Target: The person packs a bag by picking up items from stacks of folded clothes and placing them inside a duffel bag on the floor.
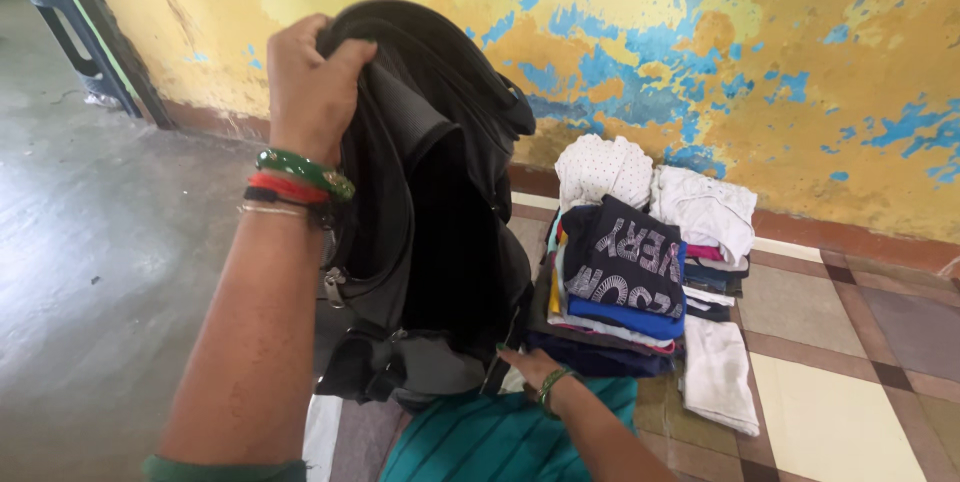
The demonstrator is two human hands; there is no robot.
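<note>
My left hand (310, 82) grips the top of a black backpack (440, 192) and holds it upright, with its open side turned toward a stack of folded clothes (620, 272). A dark shirt with pale print lies on top of that stack, above blue and pink layers. My right hand (528, 367) is low at the base of the stack, beside the bag's lower edge. Its fingertips are hidden between the bag and the clothes. Bangles ring both wrists.
A second pile of white and dark folded clothes (705, 212) stands against the peeling yellow and blue wall (700, 42). A folded white cloth (720, 372) lies on the chequered mat (840, 412). Grey concrete floor (90, 272) spreads left. Dark furniture legs (60, 12) stand at top left.
</note>
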